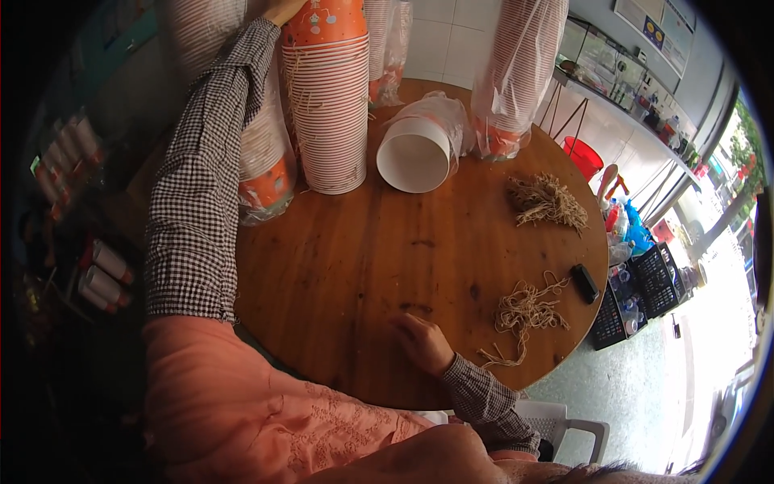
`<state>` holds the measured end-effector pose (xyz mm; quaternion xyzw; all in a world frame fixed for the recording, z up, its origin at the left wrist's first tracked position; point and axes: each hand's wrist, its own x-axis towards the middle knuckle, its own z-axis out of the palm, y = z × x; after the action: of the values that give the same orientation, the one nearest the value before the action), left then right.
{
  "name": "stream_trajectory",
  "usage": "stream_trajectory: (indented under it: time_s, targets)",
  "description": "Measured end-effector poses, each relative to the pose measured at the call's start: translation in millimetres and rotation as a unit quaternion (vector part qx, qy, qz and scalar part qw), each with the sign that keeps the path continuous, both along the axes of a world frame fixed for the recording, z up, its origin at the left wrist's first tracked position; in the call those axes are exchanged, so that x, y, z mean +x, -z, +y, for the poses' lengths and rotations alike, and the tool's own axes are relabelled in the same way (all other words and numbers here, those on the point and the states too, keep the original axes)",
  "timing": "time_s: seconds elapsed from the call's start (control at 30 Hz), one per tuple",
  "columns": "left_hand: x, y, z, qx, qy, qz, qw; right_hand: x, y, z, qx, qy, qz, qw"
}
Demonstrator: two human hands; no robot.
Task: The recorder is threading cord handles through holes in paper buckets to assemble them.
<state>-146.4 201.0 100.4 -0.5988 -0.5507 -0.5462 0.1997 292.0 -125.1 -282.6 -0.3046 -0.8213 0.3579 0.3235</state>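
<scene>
At the upper edge of the head view, my left hand (284, 11) reaches to the top of a tall stack of paper cups (326, 113). It touches or nearly touches the orange cup (326, 22) on top; its fingers are cut off by the picture's edge. The stack stands upright, white rims showing one above another. Near the table's front edge rests my right hand (425, 345), loosely curled with nothing visible in it. Beside the stack, a white cup (413, 157) lies on its side, mouth toward me, partly in clear plastic.
Plastic-wrapped cup stacks stand left (264, 169) and back right (520, 73). Two twine bundles, one far (548, 202) and one near (528, 313), lie on the round wooden table (387, 258) by a small black object (584, 284). A white chair (564, 423) and black crates (645, 286) stand beyond.
</scene>
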Motion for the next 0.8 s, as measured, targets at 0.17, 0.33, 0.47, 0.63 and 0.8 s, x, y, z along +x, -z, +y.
stream_trajectory:
  time_s: [0.17, 0.33, 0.47, 0.63, 0.8]
  targets:
    - [-2, 15, -27, 0.067, 0.044, 0.0, 0.997, -4, -1, -5, 0.004, 0.012, 0.004, 1.0]
    - [62, 91, -75, 0.175, 0.079, 0.015, 0.981, 1, -6, 1, 0.027, 0.056, 0.048, 0.997]
    - [151, 226, -126, 0.059, 0.213, 0.01, 0.975, 14, -3, 13, 0.031, 0.107, 0.051, 0.992]
    - [211, 383, -177, -0.262, 0.357, -0.184, 0.877, 41, -10, 32, 0.014, 0.202, 0.087, 0.975]
    - [241, 440, -187, -0.224, 0.332, -0.159, 0.902, 60, -35, 90, 0.003, 0.298, 0.082, 0.951]
